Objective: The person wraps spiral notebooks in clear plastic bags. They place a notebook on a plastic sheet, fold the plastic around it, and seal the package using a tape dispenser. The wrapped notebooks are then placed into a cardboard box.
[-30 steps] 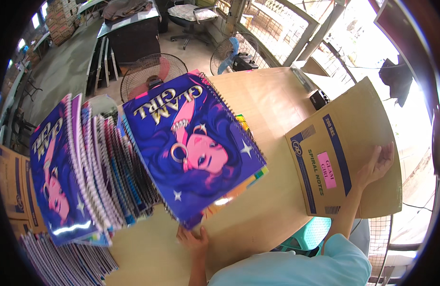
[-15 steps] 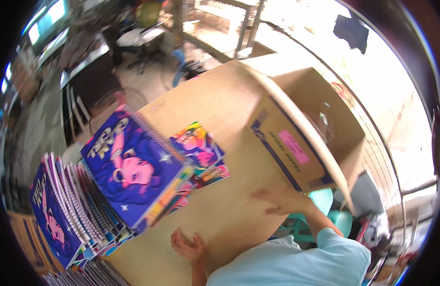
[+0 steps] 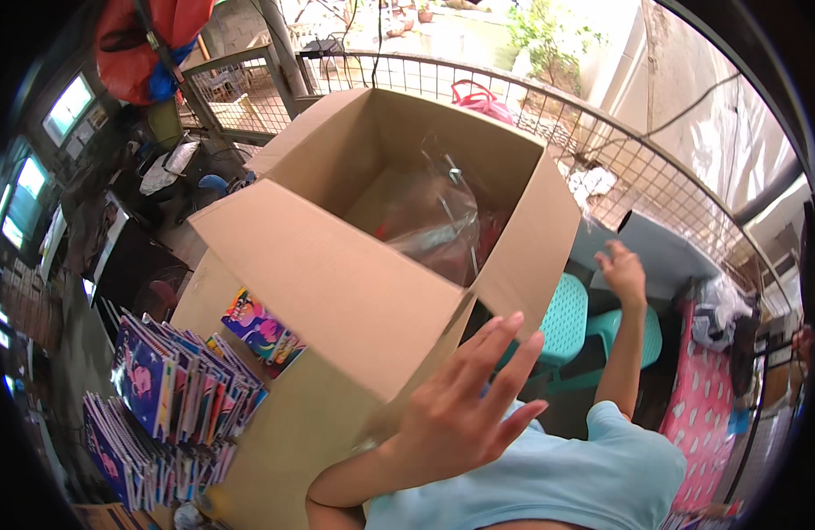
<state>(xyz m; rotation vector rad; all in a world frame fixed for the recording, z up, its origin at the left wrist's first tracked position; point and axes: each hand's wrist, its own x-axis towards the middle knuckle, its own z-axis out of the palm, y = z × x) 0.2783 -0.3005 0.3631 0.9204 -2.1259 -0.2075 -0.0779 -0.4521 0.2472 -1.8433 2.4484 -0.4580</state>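
Brown cardboard forms a large box [image 3: 337,274] in the middle of the head view, standing on a tan table [image 3: 288,433] with its flaps open and crumpled clear plastic [image 3: 452,216] inside. The left hand [image 3: 456,402] is released, fingers straight and spread wide in front of the box's near corner; whether they touch cardboard, I cannot tell. The right hand [image 3: 626,274], empty, has loosely bent, parted fingers beyond the box's right side, above green stools [image 3: 562,322]. Stacked notebooks [image 3: 182,380] stand left.
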